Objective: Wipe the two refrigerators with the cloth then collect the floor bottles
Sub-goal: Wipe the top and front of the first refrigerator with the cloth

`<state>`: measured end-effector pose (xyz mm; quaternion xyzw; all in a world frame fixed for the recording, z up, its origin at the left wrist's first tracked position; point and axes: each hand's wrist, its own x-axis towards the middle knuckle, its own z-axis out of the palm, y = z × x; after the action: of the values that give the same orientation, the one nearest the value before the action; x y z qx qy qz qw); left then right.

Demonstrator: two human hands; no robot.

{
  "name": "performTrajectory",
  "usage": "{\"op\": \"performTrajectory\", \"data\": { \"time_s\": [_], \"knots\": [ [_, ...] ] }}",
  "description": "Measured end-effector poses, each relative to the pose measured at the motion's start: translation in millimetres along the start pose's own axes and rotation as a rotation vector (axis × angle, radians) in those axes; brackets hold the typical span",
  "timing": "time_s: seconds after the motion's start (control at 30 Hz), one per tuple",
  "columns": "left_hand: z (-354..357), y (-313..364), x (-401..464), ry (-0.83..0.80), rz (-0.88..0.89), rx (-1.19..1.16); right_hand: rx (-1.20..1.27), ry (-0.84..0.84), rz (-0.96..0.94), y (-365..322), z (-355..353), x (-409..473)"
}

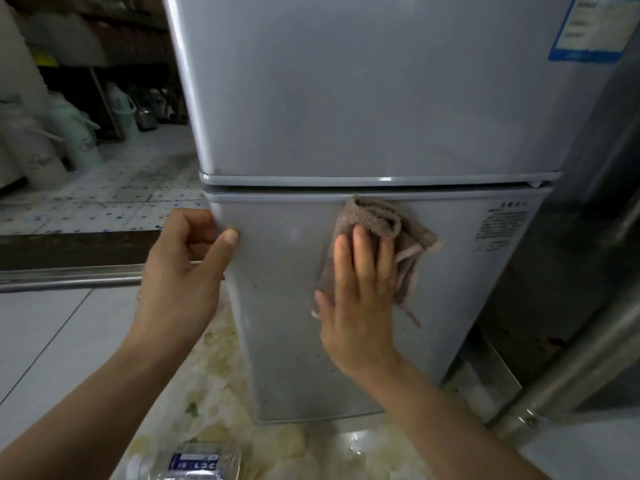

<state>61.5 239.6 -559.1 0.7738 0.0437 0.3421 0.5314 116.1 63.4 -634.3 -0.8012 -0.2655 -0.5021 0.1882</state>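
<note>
Pale floor tiles carry a clear bottle near us. Our right hand presses the brown cloth with straight fingers on the grey refrigerator lower door; our left hand grips the door's edge.

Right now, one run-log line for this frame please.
step: wiping lower fridge door | right hand: presses brown cloth flat | left hand: grips door edge | bottle: on floor
</note>
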Motion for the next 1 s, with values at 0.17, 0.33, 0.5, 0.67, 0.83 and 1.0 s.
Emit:
{"op": "performTrajectory", "data": {
  "time_s": [0.17, 0.33, 0.5, 0.67, 0.83, 1.0],
  "knots": [
    [-10, -7, -14, -0.098, -0.012, 0.044, -0.131, 0.09, 0.105, 87, -40, -11],
    [-2, -14, -13, -0.061, -0.054, -0.004, -0.044, 0.194, 0.282, 48, -16, 0],
    [-9, -13, -11, -0.142, -0.085, -0.069, -0.01, 0.12, 0.106, 17, -1, 0],
    [-30, -11, -15, -0.345, -0.05, -0.123, 0.029, -0.066, -0.31, -39, 13, 23],
    [-59, -26, -20, -0.195, -0.134, -0.045, 0.027, 0.021, -0.412, -62, 17, 67],
    [-71, -42, -32, -0.165, -0.193, 0.066, -0.126, -0.048, -0.631, -56, 47, 31]
  ]
}}
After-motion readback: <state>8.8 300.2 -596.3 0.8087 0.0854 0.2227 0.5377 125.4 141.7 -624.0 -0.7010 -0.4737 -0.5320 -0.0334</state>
